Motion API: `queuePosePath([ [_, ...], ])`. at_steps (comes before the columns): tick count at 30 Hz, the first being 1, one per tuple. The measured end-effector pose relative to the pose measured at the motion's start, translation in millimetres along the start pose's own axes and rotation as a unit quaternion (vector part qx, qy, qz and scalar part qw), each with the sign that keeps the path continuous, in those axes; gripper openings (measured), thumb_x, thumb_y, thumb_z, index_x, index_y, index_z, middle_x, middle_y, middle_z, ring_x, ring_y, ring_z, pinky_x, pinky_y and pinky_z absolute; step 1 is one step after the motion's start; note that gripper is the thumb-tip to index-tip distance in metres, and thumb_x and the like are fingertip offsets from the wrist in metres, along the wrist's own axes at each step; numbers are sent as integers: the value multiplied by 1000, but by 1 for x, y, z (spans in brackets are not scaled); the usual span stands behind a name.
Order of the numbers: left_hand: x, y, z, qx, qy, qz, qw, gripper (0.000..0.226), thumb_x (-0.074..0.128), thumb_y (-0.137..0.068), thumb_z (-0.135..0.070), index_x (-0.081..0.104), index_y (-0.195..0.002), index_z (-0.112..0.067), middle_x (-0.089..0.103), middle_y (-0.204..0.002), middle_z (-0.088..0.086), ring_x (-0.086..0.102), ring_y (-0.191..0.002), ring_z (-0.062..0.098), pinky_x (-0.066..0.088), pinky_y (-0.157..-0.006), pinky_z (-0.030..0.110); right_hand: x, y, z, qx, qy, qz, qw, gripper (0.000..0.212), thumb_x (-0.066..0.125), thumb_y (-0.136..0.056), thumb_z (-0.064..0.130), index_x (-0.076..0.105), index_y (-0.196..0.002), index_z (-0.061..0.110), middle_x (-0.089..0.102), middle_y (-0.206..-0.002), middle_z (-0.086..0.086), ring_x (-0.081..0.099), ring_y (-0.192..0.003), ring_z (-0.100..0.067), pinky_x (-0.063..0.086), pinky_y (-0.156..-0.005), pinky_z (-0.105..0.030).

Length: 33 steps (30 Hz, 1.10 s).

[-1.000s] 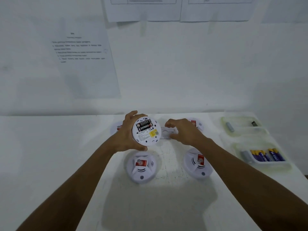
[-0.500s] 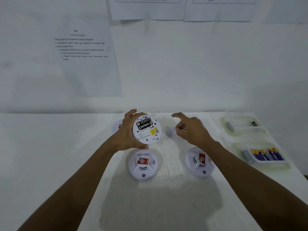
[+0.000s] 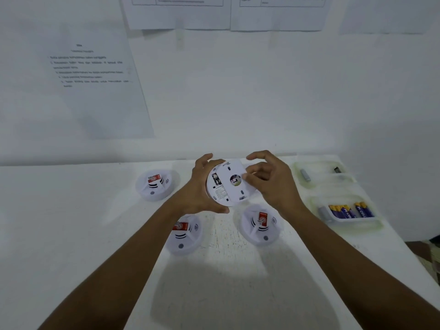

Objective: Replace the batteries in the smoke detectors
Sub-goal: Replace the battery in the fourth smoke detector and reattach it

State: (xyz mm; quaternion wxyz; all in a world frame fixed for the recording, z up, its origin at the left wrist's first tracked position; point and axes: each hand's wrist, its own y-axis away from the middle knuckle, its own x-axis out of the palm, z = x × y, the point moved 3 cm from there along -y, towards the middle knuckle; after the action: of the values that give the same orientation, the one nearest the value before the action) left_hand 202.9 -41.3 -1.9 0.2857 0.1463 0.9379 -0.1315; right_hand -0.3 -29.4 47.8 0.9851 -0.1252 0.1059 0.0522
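Cover (image 3: 234, 169) now over detector (image 3: 219, 194) — left hand (image 3: 198, 189), right hand (image 3: 270, 184) — "CELL" batteries (image 3: 342, 211)

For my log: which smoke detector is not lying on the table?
The smoke detector in the left hand, right hand pinching its back plate; the other three lie on the table.

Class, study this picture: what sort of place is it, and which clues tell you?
Probably a prepared workstation, not a home: printed instruction sheets taped to the bare wall, identical smoke detectors laid out on a white table, and trays sorting batteries.
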Motion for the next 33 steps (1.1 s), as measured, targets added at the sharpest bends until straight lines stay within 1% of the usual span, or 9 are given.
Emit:
queuePosePath([
  [3, 8, -6, -6, 13, -7, -2, 1000, 112, 87, -39, -56, 24, -132, -55, 8, -153, -6, 14, -143, 12, 31, -115, 35, 0, 2, -5, -75, 130, -14, 989, 19, 75, -83, 11, 72, -99, 22, 72, -84, 9, 65, -69, -5, 51, -66, -15],
  [6, 13, -9, -10, 23, -9, -9, 1000, 110, 86, -40, -59, 23, -129, -63, 13, -153, -2, 15, -145, 15, 30, -117, 41, 1, 4, -9, -137, 218, -24, 966, 19, 73, -85, 13, 76, -103, 16, 74, -96, 2, 63, -74, -7, 46, -67, -10],
  [10, 15, -9, -14, 30, -4, -17, 999, 107, 85, -41, -58, 24, -128, -62, 18, -150, -2, 17, -145, 19, 27, -118, 45, 4, 4, -12, -157, 276, -15, 948, 19, 72, -86, 20, 77, -103, 13, 71, -102, -4, 66, -83, -16, 53, -74, -22],
  [13, 13, -8, -15, 26, 15, -23, 999, 108, 87, -40, -55, 24, -128, -64, 18, -150, -2, 23, -143, 21, 32, -115, 46, 8, 7, -6, -161, 311, -16, 937, 31, 66, -85, 39, 77, -102, 15, 73, -103, -3, 67, -88, -18, 56, -80, -30],
  [18, 11, -6, -17, 25, 24, -37, 999, 109, 89, -39, -55, 24, -125, -70, 15, -152, -5, 30, -139, 21, 38, -111, 45, 12, 7, 5, -135, 343, 7, 930, 55, 67, -75, 61, 75, -108, 18, 72, -110, 0, 67, -96, -18, 55, -86, -34],
  [21, 10, -5, -17, 40, 26, -45, 998, 108, 89, -42, -54, 29, -132, -56, 23, -150, -7, 33, -138, 19, 38, -112, 43, 14, 7, 9, -133, 339, 21, 931, 58, 71, -71, 62, 74, -110, 18, 71, -112, -1, 66, -96, -19, 54, -87, -36],
  [26, 6, 0, -24, 33, 61, -35, 997, 97, 91, -50, -38, 43, -134, -30, 54, -131, -6, 53, -121, 19, 49, -101, 40, 15, 5, 13, -133, 331, 37, 933, 56, 79, -71, 55, 72, -115, 21, 69, -112, 1, 64, -95, -17, 52, -84, -31],
  [29, 4, 4, -24, 22, 60, -30, 997, 98, 92, -51, -39, 43, -135, -27, 55, -130, -5, 54, -120, 23, 50, -99, 45, 15, 4, 14, -124, 322, 58, 937, 56, 79, -70, 57, 72, -115, 24, 68, -109, 3, 63, -93, -14, 50, -82, -27],
  [33, 3, 5, -27, 12, 61, -22, 998, 94, 90, -52, -39, 43, -134, -31, 56, -129, -7, 55, -119, 19, 50, -100, 41, 19, 1, 17, -116, 339, 73, 931, 56, 76, -73, 58, 71, -118, 25, 66, -114, 2, 62, -96, -13, 46, -85, -26],
])
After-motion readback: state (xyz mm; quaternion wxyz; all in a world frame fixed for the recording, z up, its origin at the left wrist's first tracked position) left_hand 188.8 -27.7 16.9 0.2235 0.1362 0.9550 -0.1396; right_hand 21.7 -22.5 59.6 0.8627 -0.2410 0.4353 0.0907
